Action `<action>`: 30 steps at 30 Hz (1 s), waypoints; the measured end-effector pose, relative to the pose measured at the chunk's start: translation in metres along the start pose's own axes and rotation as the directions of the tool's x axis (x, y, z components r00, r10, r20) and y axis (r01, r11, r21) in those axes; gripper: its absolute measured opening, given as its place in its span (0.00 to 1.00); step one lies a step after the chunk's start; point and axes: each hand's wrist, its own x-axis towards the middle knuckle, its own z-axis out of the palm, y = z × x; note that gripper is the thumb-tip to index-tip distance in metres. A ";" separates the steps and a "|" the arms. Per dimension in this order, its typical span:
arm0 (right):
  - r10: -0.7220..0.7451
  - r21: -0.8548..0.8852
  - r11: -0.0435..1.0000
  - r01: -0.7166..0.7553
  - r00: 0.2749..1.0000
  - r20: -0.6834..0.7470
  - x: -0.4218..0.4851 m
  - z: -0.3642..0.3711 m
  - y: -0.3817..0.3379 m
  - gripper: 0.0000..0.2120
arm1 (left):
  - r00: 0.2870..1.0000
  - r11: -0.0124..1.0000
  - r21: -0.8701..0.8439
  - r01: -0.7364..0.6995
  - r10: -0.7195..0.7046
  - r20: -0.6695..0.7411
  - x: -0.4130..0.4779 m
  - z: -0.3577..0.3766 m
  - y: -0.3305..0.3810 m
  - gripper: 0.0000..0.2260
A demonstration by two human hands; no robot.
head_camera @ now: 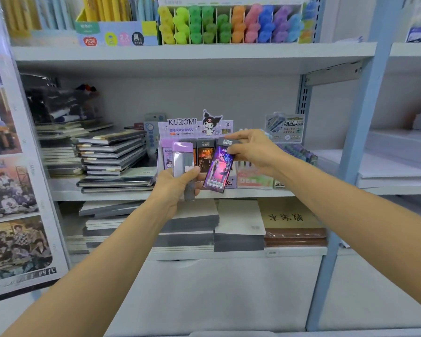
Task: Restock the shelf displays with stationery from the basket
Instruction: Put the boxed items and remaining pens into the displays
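Note:
A Kuromi display box (180, 126) of pencil-lead packs stands on the middle shelf (131, 195). My left hand (178, 183) grips a lilac-topped lead pack (183, 159) upright, with more grey packs under it, just in front of the box. My right hand (250, 149) pinches the top of a purple-and-black lead pack (218, 170), which hangs tilted in front of the box's right side. An orange-and-black pack (205, 154) stands in the box between the two held packs. No basket is in view.
Stacks of dark notebooks (112, 154) lie left of the box, and small eraser boxes (253, 178) stand to its right. Coloured highlighters (229, 25) fill the shelf above. More notebooks (204, 224) lie on the shelf below. A blue upright post (360, 142) bounds the right side.

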 end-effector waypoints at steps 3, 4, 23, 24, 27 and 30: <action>-0.102 -0.002 0.995 0.102 0.989 -0.109 0.000 -0.011 -0.002 0.16 | 0.999 0.996 -0.083 0.030 -0.026 0.042 0.000 -0.001 0.002 0.11; -0.150 -0.040 0.989 0.145 0.974 -0.167 0.001 -0.014 -0.002 0.13 | 0.998 0.994 -0.098 0.040 -0.034 0.057 0.000 -0.002 0.002 0.14; -0.445 -0.488 0.802 0.345 0.890 -0.101 0.046 0.006 0.036 0.06 | 0.994 0.996 0.039 -0.078 0.075 0.073 0.034 -0.005 -0.035 0.10; -0.445 -0.505 0.790 0.347 0.892 -0.082 0.048 0.005 0.036 0.06 | 0.994 0.996 0.032 -0.083 0.080 0.073 0.035 -0.005 -0.036 0.09; -0.417 -0.514 0.787 0.341 0.908 -0.035 0.053 -0.002 0.033 0.06 | 0.994 0.996 0.012 -0.087 0.086 0.073 0.037 -0.006 -0.039 0.06; -0.375 -0.525 0.786 0.326 0.927 0.014 0.057 -0.004 0.028 0.06 | 0.994 0.996 0.016 -0.082 0.081 0.069 0.039 -0.008 -0.040 0.07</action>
